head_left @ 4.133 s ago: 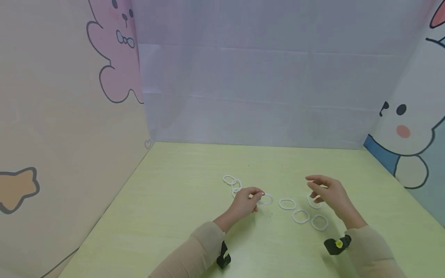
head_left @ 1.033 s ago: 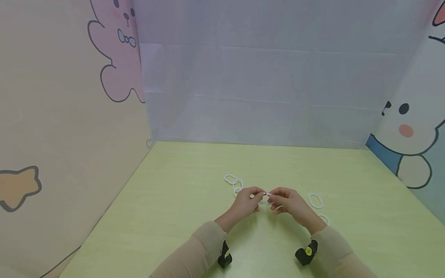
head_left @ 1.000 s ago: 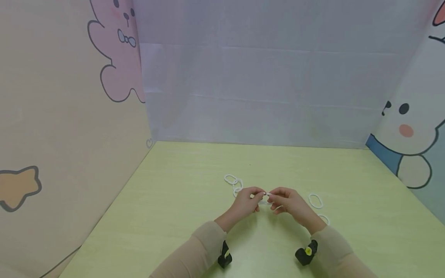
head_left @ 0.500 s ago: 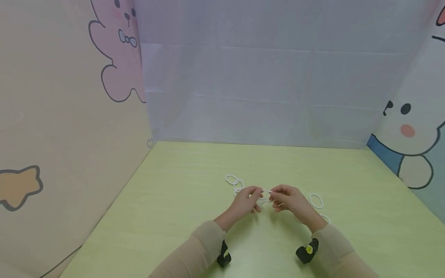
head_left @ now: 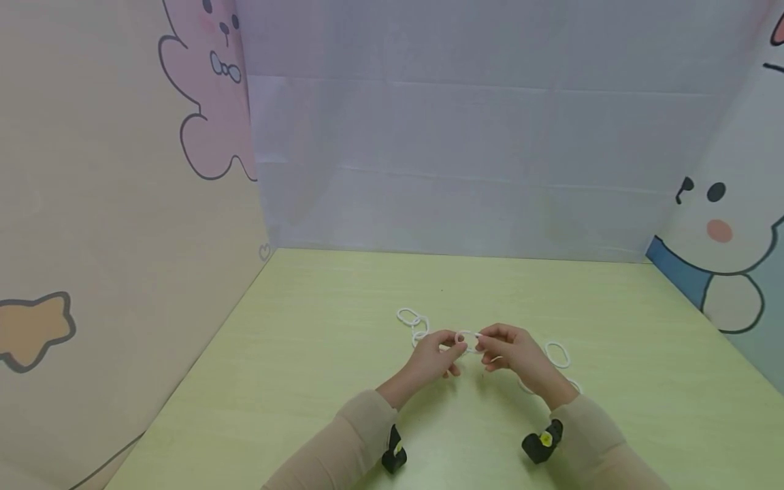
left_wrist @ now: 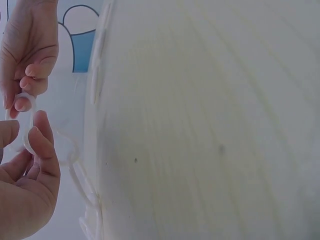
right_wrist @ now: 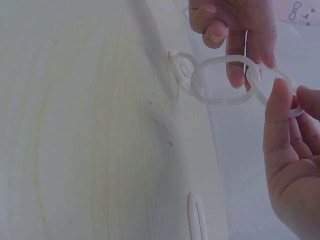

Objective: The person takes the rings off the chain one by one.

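My right hand [head_left: 514, 350] pinches a white plastic chain link [right_wrist: 274, 75] between thumb and index finger, out in front of my left hand. That link passes through the end link [right_wrist: 225, 60] of a white chain [head_left: 419, 325]. My left hand [head_left: 431, 355] curls its thumb and fingers at the spot where the two links meet, with the fingertips [left_wrist: 42, 142] on the link there. The joined links hang just above the table, and the rest of the chain lies behind my left hand.
Several loose white links lie to the right: one link [head_left: 557, 355] beyond my right wrist, others partly hidden under the forearm, such as another link [head_left: 574, 385]. The pale yellow-green table [head_left: 331, 292] meets a white cloth backdrop [head_left: 392, 136] and printed side walls.
My right hand has come left from the loose links to my left hand, bringing one link. In the last half second, that link has turned so its loop shows more openly between the hands.
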`<action>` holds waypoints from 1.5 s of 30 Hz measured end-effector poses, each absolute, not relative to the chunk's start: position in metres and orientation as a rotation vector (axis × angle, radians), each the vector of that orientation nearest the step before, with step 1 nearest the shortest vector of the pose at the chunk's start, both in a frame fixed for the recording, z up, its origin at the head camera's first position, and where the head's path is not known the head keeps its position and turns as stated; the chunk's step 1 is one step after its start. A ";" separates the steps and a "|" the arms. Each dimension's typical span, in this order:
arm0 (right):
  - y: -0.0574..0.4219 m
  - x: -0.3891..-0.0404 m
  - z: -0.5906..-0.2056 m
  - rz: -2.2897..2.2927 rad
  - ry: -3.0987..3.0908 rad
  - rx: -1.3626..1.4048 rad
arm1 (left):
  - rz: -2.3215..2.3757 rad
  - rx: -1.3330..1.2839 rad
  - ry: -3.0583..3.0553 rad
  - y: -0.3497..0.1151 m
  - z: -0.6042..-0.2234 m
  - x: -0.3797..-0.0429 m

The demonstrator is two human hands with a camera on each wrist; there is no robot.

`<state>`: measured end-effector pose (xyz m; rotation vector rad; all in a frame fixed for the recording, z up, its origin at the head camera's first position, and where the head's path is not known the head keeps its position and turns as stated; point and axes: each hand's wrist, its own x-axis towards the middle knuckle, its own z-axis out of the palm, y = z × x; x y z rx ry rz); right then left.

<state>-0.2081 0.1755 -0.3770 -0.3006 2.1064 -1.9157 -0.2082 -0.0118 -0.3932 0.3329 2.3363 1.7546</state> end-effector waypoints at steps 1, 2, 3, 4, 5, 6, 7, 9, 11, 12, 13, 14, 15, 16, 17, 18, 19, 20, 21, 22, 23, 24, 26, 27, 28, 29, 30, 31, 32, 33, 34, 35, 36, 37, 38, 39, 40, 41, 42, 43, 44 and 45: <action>0.176 -0.208 -0.377 -1.917 2.108 -0.297 | 1.755 0.338 2.338 -0.012 -0.393 -0.208; 0.177 -0.208 -0.376 -1.919 2.110 -0.294 | 1.754 0.344 2.340 -0.012 -0.393 -0.208; 0.177 -0.207 -0.376 -1.920 2.112 -0.290 | 1.753 0.347 2.342 -0.012 -0.394 -0.208; 0.178 -0.207 -0.376 -1.921 2.114 -0.287 | 1.755 0.347 2.341 -0.012 -0.394 -0.208; 0.178 -0.207 -0.375 -1.920 2.115 -0.285 | 1.756 0.346 2.341 -0.011 -0.394 -0.208; 0.179 -0.207 -0.375 -1.919 2.117 -0.284 | 1.759 0.345 2.342 -0.011 -0.395 -0.208; 0.179 -0.207 -0.375 -1.917 2.120 -0.282 | 1.760 0.347 2.344 -0.011 -0.395 -0.209; 0.180 -0.207 -0.375 -1.916 2.119 -0.276 | 1.767 0.342 2.344 -0.010 -0.395 -0.208; 0.180 -0.208 -0.376 -1.912 2.120 -0.272 | 1.782 0.346 2.347 -0.010 -0.395 -0.208; 0.181 -0.208 -0.376 -1.913 2.119 -0.268 | 1.790 0.351 2.349 -0.010 -0.395 -0.208; 0.181 -0.208 -0.376 -1.914 2.119 -0.266 | 1.798 0.350 2.350 -0.010 -0.395 -0.207; 0.181 -0.208 -0.376 -1.915 2.119 -0.264 | 1.808 0.349 2.349 -0.010 -0.394 -0.207; 0.181 -0.208 -0.377 -1.914 2.121 -0.264 | 1.815 0.348 2.350 -0.010 -0.394 -0.208; 0.182 -0.208 -0.377 -1.914 2.122 -0.264 | 1.821 0.350 2.354 -0.010 -0.394 -0.208; 0.182 -0.208 -0.377 -1.915 2.122 -0.263 | 1.827 0.343 2.353 -0.010 -0.394 -0.208; 0.182 -0.208 -0.377 -1.915 2.121 -0.262 | 1.832 0.345 2.357 -0.009 -0.395 -0.208; 0.183 -0.208 -0.377 -1.914 2.121 -0.262 | 1.839 0.339 2.356 -0.009 -0.395 -0.209; 0.183 -0.207 -0.378 -1.914 2.120 -0.260 | 1.844 0.338 2.359 -0.009 -0.395 -0.209; 0.184 -0.207 -0.378 -1.914 2.117 -0.259 | 1.852 0.338 2.360 -0.009 -0.395 -0.209; 0.184 -0.207 -0.378 -1.914 2.114 -0.259 | 1.859 0.338 2.360 -0.009 -0.395 -0.210; 0.185 -0.207 -0.379 -1.913 2.111 -0.260 | 1.866 0.335 2.358 -0.008 -0.395 -0.210; 0.185 -0.207 -0.379 -1.913 2.109 -0.260 | 1.873 0.335 2.356 -0.008 -0.395 -0.210; 0.186 -0.207 -0.379 -1.911 2.105 -0.262 | 1.884 0.332 2.353 -0.007 -0.396 -0.210; 0.186 -0.207 -0.379 -1.909 2.105 -0.263 | 1.890 0.333 2.352 -0.007 -0.396 -0.210; 0.186 -0.207 -0.380 -1.906 2.108 -0.264 | 1.893 0.333 2.351 -0.007 -0.395 -0.210; 0.187 -0.207 -0.380 -1.903 2.111 -0.262 | 1.896 0.333 2.351 -0.006 -0.395 -0.210; 0.187 -0.207 -0.380 -1.898 2.115 -0.258 | 1.900 0.335 2.350 -0.006 -0.395 -0.210; 0.187 -0.207 -0.380 -1.892 2.121 -0.255 | 1.904 0.337 2.351 -0.006 -0.394 -0.210; 0.187 -0.208 -0.381 -1.885 2.130 -0.250 | 1.905 0.341 2.353 -0.006 -0.394 -0.210; 0.187 -0.208 -0.381 -1.874 2.142 -0.244 | 1.906 0.346 2.355 -0.006 -0.394 -0.210; 0.187 -0.209 -0.382 -1.863 2.155 -0.237 | 1.907 0.348 2.355 -0.007 -0.393 -0.210; 0.187 -0.209 -0.383 -1.852 2.168 -0.228 | 1.908 0.350 2.356 -0.007 -0.393 -0.209; 0.188 -0.210 -0.383 -1.843 2.180 -0.218 | 1.910 0.350 2.353 -0.007 -0.393 -0.209; 0.188 -0.210 -0.384 -1.833 2.191 -0.209 | 1.912 0.350 2.351 -0.007 -0.393 -0.210; 0.188 -0.210 -0.385 -1.824 2.200 -0.201 | 1.911 0.350 2.350 -0.007 -0.393 -0.210; 0.187 -0.211 -0.386 -1.817 2.207 -0.194 | 1.910 0.349 2.350 -0.007 -0.394 -0.210; 0.187 -0.211 -0.386 -1.811 2.210 -0.190 | 1.912 0.341 2.346 -0.007 -0.394 -0.210; 0.187 -0.211 -0.387 -1.807 2.212 -0.185 | 1.912 0.335 2.344 -0.006 -0.394 -0.211; 0.186 -0.211 -0.388 -1.804 2.212 -0.185 | 1.910 0.331 2.343 -0.006 -0.394 -0.211; 0.186 -0.211 -0.388 -1.801 2.212 -0.185 | 1.907 0.330 2.347 -0.006 -0.395 -0.211; 0.185 -0.211 -0.389 -1.797 2.213 -0.187 | 1.901 0.332 2.355 -0.006 -0.395 -0.211; 0.185 -0.211 -0.390 -1.795 2.213 -0.189 | 1.899 0.332 2.359 -0.006 -0.395 -0.211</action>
